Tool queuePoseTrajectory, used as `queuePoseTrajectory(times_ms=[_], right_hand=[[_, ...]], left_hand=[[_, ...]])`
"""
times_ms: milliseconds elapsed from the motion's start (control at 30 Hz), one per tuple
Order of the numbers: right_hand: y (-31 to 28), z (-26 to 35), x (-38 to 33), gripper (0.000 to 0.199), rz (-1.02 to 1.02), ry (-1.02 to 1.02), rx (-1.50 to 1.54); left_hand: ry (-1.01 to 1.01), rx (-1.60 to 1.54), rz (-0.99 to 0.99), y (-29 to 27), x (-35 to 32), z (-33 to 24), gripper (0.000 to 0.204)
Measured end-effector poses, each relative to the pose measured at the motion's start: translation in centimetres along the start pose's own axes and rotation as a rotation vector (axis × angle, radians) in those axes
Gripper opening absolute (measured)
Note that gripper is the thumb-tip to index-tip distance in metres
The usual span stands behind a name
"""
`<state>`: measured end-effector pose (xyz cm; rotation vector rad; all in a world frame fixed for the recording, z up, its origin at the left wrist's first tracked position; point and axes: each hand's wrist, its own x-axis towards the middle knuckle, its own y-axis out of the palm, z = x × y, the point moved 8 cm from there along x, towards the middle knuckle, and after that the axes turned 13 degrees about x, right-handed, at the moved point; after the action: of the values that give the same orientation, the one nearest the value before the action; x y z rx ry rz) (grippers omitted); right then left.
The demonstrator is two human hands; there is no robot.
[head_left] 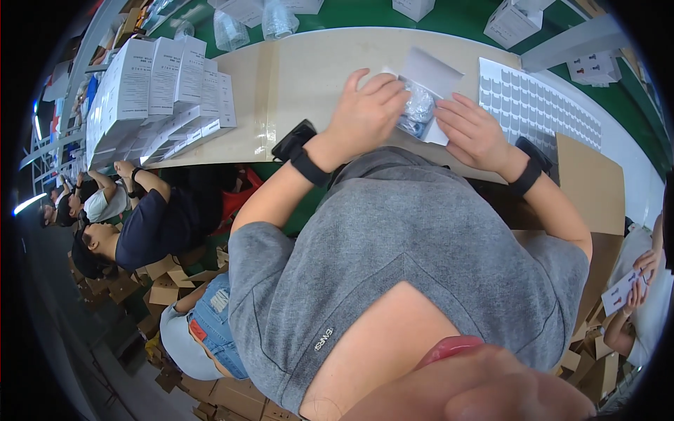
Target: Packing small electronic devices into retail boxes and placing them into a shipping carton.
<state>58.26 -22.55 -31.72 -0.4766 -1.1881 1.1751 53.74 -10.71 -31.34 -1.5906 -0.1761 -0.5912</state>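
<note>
A small white box stands on the cardboard-covered bench in front of me, its lid flap raised at the far side. Inside lies a bubble-wrapped item with something bluish at its near end; the wrapping hides what it is. My left hand grips the left side of the box, fingers bent over the edge beside the wrap. From the right, my right hand holds the opposite wall, its fingers together and reaching to the rim. Both thumbs are mostly hidden.
Stacked white boxes stand at the left. A sheet of grey labels lies on the right, near an open brown carton. Clear plastic-wrapped rolls sit at the back. Co-workers are on the left; another person holds a box on the right.
</note>
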Motion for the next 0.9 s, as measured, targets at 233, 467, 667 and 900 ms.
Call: queuePoseTrajectory(times_ms=[233,467,667,900], right_hand=[[-0.2,0.0,-0.1,0.028,-0.045,0.188,0.029],[1.2,-0.6,4.5,0.017,0.126,0.305,-0.044],[0.5,-2.9,3.2,0.009,0.115,0.346,-0.072],[-2.4,-1.6,3.0,0.013,-0.214,0.251,0.059]], left_hand=[[0.131,-0.006,0.084,-0.2,-0.1,-0.2,0.024],[0.111,-0.031,0.192,1.2,0.7,0.8,0.020],[0.060,-0.059,0.001,-0.2,0.3,3.1,0.016],[0.033,-0.077,-0.118,-2.7,1.0,0.8,0.015]])
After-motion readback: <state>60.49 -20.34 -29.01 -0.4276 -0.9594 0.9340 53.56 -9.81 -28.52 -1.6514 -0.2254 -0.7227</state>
